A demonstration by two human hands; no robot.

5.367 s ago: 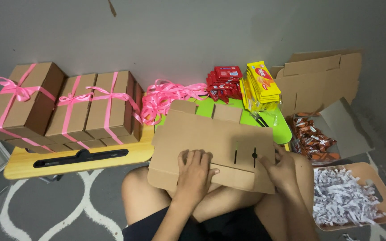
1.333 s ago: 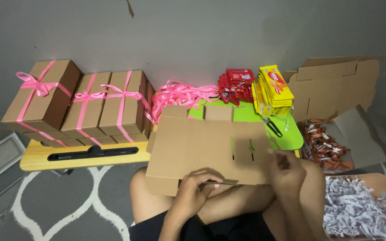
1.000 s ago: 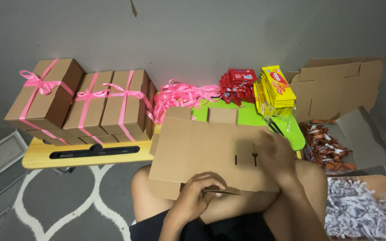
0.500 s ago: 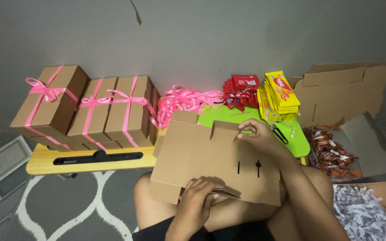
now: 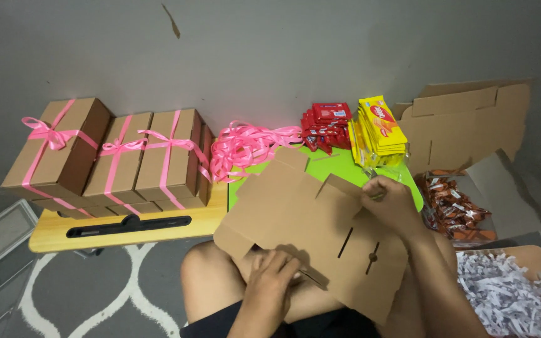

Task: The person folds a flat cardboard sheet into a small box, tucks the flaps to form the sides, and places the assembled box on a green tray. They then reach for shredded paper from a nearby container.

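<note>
My left hand (image 5: 270, 278) grips the near edge of the flat brown die-cut cardboard box blank (image 5: 311, 228) at lower centre; my right hand (image 5: 391, 201) pinches its far flap, apparently. Folding barely begun; four pink-ribboned brown boxes (image 5: 111, 156) stand finished upper left.

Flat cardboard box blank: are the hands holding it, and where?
Yes. The left hand grips the cardboard blank at its near edge; the right hand pinches a flap at its far edge.

Left hand (image 5: 270, 281) fingertips hidden under flat cardboard blank (image 5: 311, 235). Shredded paper (image 5: 505, 300) cut off at right and bottom edges. Snack wrappers' (image 5: 455, 209) detail too small to tell.
</note>
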